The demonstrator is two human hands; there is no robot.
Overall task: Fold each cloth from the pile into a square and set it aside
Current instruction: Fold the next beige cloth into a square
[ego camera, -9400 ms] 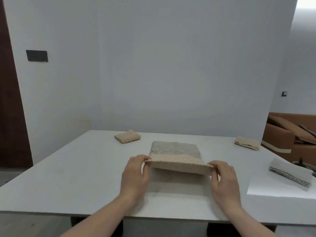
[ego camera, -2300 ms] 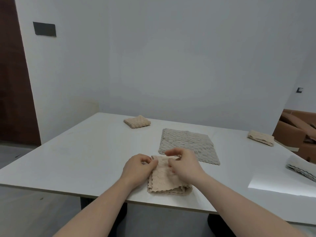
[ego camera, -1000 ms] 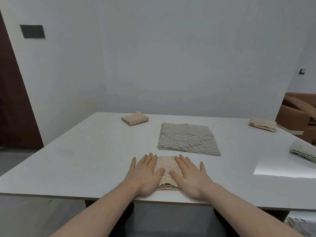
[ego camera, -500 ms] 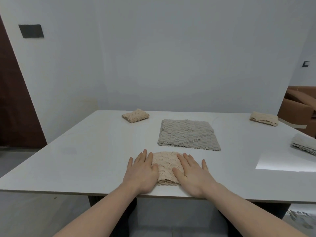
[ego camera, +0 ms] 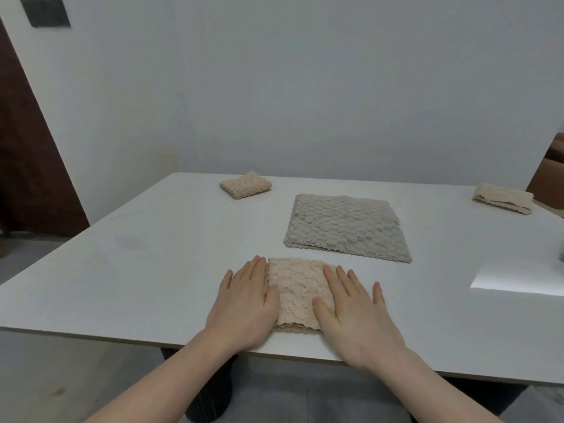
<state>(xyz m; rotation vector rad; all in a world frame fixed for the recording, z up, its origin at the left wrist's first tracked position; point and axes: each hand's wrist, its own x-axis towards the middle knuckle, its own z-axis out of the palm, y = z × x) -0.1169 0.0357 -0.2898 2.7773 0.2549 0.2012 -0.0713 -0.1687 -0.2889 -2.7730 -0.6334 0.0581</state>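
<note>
A beige textured cloth (ego camera: 297,290), folded into a small square, lies near the front edge of the white table (ego camera: 152,254). My left hand (ego camera: 244,303) rests flat on its left side and my right hand (ego camera: 355,309) flat on its right side, fingers spread, pressing it down. Just behind it a grey cloth (ego camera: 345,227) lies spread flat as a larger square. A folded beige cloth (ego camera: 245,185) sits at the far left of the table.
Another folded beige cloth (ego camera: 502,199) lies at the far right edge. A bright patch of light (ego camera: 515,277) falls on the right side of the table. A white wall stands behind, and a dark door (ego camera: 27,154) at left.
The beige cloth went from half folded, to a small square. Both hands moved from pinching its edges to lying flat on it. Over the last second they slid slightly apart.
</note>
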